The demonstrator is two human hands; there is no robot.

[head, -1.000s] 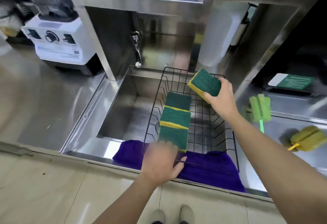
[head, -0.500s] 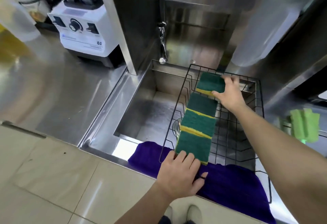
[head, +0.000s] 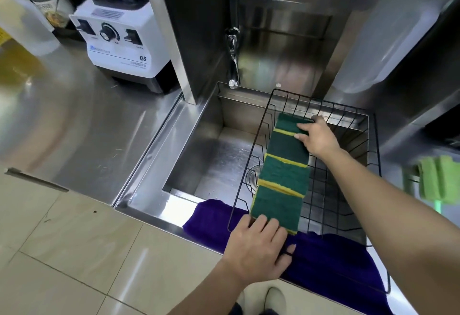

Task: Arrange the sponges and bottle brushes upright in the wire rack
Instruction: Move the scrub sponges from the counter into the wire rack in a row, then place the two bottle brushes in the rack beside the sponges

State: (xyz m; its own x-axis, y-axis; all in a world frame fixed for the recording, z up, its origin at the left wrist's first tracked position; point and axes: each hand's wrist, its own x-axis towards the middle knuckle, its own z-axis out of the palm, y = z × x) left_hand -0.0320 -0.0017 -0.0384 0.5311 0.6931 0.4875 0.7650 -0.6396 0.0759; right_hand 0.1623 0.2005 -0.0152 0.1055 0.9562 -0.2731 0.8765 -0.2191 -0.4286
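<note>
The steel desk [head: 74, 120] carries a white blender base [head: 119, 43] beside the sunken sink [head: 211, 155]. A black wire rack [head: 348, 190] sits over the sink on a purple cloth [head: 331, 262]. Four green-and-yellow sponges [head: 283, 172] stand in a row along the rack's left side. The left hand [head: 256, 247] rests loosely spread against the nearest sponge [head: 273, 208]; the right hand [head: 317, 137] has its fingers [head: 302, 136] pressed on the farthest sponge [head: 290, 123]. A green bottle brush [head: 439, 180] lies to the right, outside the rack.

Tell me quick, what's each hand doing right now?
Left hand: open, fingers resting on the nearest sponge in the wire rack.
Right hand: fingers on the farthest sponge, seating it in the row; grip unclear.
</note>
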